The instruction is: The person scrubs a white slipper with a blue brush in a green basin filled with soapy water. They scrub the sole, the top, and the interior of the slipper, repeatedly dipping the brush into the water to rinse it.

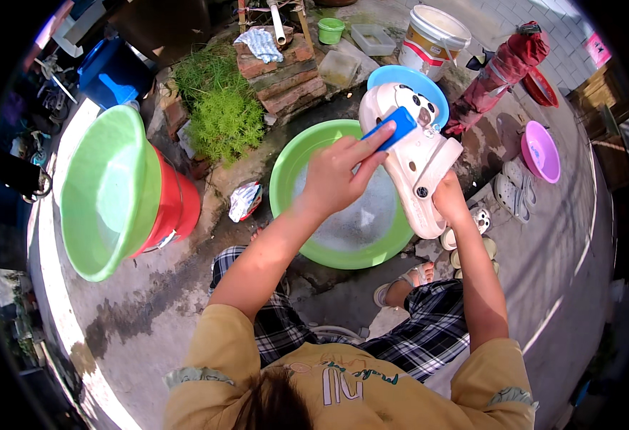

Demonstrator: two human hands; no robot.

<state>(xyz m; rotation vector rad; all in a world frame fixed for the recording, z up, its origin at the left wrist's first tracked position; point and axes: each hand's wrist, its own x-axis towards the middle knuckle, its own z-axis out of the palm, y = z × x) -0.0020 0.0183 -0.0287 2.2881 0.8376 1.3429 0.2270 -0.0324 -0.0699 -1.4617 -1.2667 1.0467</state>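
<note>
My left hand point(339, 172) is closed around a blue scrub brush point(398, 129), whose bristles are hidden. The brush lies against the upper of a pale pink clog point(400, 168) decorated with an animal face and charms. My right hand point(449, 197) grips the clog near its heel opening, and some of its fingers are hidden by the shoe. Toe pointing away from me, the clog is held up over the right rim of a green basin point(286, 179). Cloudy, sudsy water point(357, 226) lies in the basin.
A large green tub point(78, 208) sits tilted on a red bucket point(174, 208) at left. Beyond the clog are a blue basin point(379, 74) and a white bucket point(435, 43). Several shoes and grey clogs point(511, 193) stand at right, near a purple basin point(540, 152). Bricks point(286, 86) are stacked beyond.
</note>
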